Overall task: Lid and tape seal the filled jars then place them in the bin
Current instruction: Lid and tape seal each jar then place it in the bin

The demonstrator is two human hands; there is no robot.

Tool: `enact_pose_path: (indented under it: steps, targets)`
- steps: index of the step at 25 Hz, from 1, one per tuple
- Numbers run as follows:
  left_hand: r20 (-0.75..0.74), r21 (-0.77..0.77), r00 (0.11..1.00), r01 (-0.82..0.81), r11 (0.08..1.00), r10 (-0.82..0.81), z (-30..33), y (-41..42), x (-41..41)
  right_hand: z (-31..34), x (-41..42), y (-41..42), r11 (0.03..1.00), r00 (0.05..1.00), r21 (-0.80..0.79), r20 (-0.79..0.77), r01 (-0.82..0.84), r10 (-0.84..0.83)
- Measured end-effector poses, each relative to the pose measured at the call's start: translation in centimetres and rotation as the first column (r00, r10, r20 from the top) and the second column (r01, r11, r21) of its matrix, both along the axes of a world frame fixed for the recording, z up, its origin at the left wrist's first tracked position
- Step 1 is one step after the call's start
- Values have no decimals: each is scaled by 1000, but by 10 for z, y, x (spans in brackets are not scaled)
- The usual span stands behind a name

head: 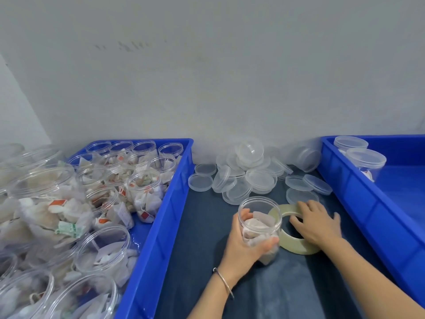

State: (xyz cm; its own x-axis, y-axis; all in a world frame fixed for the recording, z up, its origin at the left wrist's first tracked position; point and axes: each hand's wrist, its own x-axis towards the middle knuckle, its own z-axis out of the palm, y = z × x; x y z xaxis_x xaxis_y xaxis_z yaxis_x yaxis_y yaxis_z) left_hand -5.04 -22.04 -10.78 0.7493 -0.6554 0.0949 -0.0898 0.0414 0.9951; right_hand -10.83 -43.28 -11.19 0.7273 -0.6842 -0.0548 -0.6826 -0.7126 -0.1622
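Head view: looking down at a dark bench (202, 261) between two blue bins, a pale wall behind.
Left hand (243, 242): its grip is wrapped round an open clear jar (261, 223), thumb on the near side and fingers behind the wall, holding it upright on the bench; a thin bangle (224, 283) sits on the wrist.
Jar: lidless, filled with white tea-bag sachets, standing just beside the tape roll and partly in front of it.
Right hand (316, 223): lies on the tape roll (296, 238), fingers spread and reaching over its far rim and into the core; whether the grip pinches the roll cannot be told.
Tape roll: pale, translucent, lying flat on the bench.
Lids (246, 173): a loose heap of clear round lids at the back of the bench, by the wall.
Left bin (161, 226): crowded with open filled jars.
Right bin (358, 194): two lidded jars (360, 155) in its far corner.
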Motion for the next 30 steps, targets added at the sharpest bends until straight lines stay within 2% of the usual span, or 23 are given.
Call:
enact_pose_path:
  steps: [4,7,10,14,16,18,20,21,22,23,24,25,26,27,28,30]
  targets:
    - [-2,-18,1000,30,999,-30,1,-3,2,-4,-24,-6,983,983,-72,83,168,-162]
    - [-4,-45,999,42,998,-42,2,-4,1,7,-38,-20,981,970,137,182,136,-160]
    - [7,-46,999,49,998,-49,2,-4,2,17,-40,-25,971,980,224,162,80,-118]
    - [22,-33,998,60,998,-59,2,-3,3,17,-35,-31,975,971,180,175,129,-160]
    - [28,-29,998,62,998,-61,2,-2,4,17,-32,-29,989,987,101,101,112,-122]
    - [31,-25,997,67,997,-66,2,-2,5,15,-27,-27,989,985,63,98,137,-143]
    - [32,-22,997,71,997,-71,2,-2,5,19,-24,-24,977,917,94,340,189,-210]
    - [34,-23,997,69,997,-68,1,-2,5,25,-25,-20,966,815,166,519,199,-257]
    - [37,-25,997,64,998,-64,1,-2,5,34,-23,-17,958,729,210,622,194,-284]
    - [37,-25,997,62,998,-61,1,-3,4,43,-22,-11,927,635,344,686,149,-356]
    - [39,-25,997,62,998,-61,2,-3,3,55,-20,0,849,532,525,700,69,-476]
    - [42,-21,997,64,998,-63,3,-4,3,68,-16,13,703,445,710,643,-42,-623]
    - [50,-12,997,67,998,-66,4,-3,3,78,-12,25,554,406,822,556,-137,-725]
    - [59,-1,996,67,998,-67,6,-3,4,86,-8,34,459,410,867,496,-193,-766]
    - [67,9,995,67,998,-68,8,-2,6,90,-5,40,430,444,879,475,-205,-760]
    - [84,26,993,76,997,-78,14,-1,8,98,-1,43,474,506,859,501,-194,-702]
